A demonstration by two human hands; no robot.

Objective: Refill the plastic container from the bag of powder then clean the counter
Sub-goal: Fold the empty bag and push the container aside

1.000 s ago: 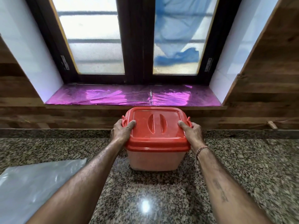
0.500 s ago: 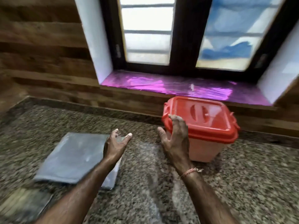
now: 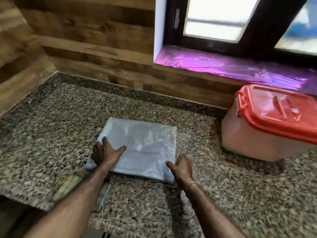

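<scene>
On the speckled counter (image 3: 240,194), the left hand (image 3: 104,152) lies spread flat on the flat grey bag (image 3: 145,141) while the right hand (image 3: 181,166), fingers loose, touches its near corner, the red-lidded plastic container (image 3: 267,127) standing well right beneath the purple-lined sill (image 3: 231,66).

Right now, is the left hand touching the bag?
Touching. The head view shows the left hand lying flat on the bag, fingers spread over its near left corner, with no gap visible.
</scene>
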